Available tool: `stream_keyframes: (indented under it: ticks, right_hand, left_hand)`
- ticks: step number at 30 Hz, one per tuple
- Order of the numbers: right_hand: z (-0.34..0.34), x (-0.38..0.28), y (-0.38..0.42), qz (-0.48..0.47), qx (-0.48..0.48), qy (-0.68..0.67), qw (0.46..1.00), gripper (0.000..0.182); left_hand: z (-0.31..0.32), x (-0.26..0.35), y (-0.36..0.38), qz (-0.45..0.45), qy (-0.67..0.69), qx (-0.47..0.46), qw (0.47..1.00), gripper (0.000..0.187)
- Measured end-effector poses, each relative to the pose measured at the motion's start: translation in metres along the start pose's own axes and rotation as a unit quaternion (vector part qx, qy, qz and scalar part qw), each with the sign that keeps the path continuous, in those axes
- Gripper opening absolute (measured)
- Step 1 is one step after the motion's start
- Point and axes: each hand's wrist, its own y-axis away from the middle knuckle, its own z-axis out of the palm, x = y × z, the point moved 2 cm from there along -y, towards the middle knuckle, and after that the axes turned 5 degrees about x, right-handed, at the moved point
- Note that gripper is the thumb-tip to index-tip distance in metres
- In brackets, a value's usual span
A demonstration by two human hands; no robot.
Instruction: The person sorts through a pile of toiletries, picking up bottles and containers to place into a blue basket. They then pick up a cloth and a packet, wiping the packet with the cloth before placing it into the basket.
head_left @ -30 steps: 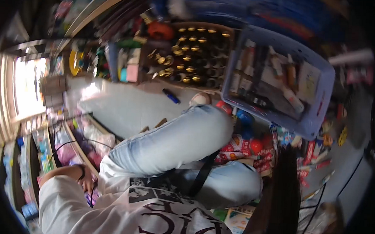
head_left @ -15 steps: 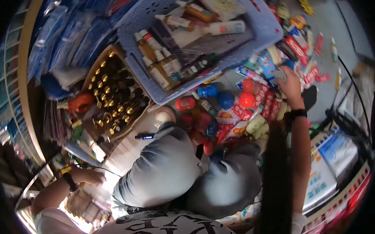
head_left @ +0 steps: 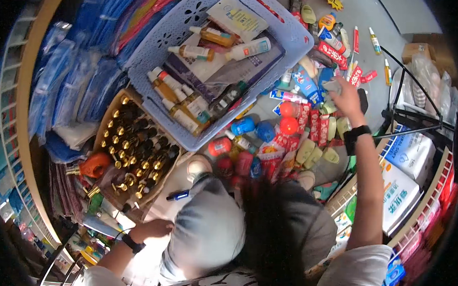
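My right hand (head_left: 348, 101) reaches over the pile on the floor, its fingers closed on a small pale grey piece (head_left: 332, 86) whose kind I cannot make out. Under and beside it lie a blue packet (head_left: 307, 86), red-and-white boxes (head_left: 319, 127) and pale green bottles (head_left: 305, 150). My left hand (head_left: 154, 229) is beside my left knee, fingers curled together, with nothing visible in them. Ahead stands a lilac plastic basket (head_left: 293, 41) with amber bottles (head_left: 184, 119), a white bottle (head_left: 248, 49) and a flat packet (head_left: 238, 16) inside.
A cardboard box (head_left: 100, 132) of gold-topped pump heads (head_left: 129, 154) stands left of the basket. Blue plastic-wrapped packs (head_left: 55, 84) line the left shelf. A blue pen (head_left: 178, 195) lies near my foot. White tissue packs (head_left: 398, 194) and a black metal frame (head_left: 418, 82) are at right.
The view has shifted, so the basket sits further left. My right hand stays over the pile with the pale piece. My left hand is now closer to my knee.
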Motion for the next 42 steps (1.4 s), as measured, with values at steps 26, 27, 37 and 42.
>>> stream_keyframes:
  ticks: [26, 27, 37, 42]
  right_hand:
    - [0.077, -0.014, 0.014, 0.115, 0.118, -0.269, 0.949, 0.031]
    - [0.074, -0.015, 0.013, 0.101, 0.120, -0.271, 0.950, 0.031]
    - [-0.009, -0.017, 0.048, 0.043, 0.152, -0.086, 0.984, 0.036]
    - [-0.076, -0.034, 0.093, 0.026, 0.099, 0.017, 0.995, 0.038]
  left_hand:
    - [0.001, 0.071, 0.006, -0.360, 0.107, 0.178, 0.910, 0.028]
    - [0.005, 0.070, 0.003, -0.355, 0.105, 0.183, 0.911, 0.028]
    - [0.016, 0.036, -0.041, -0.255, 0.069, 0.224, 0.938, 0.030]
    - [0.010, 0.026, -0.034, -0.180, 0.040, 0.245, 0.952, 0.031]
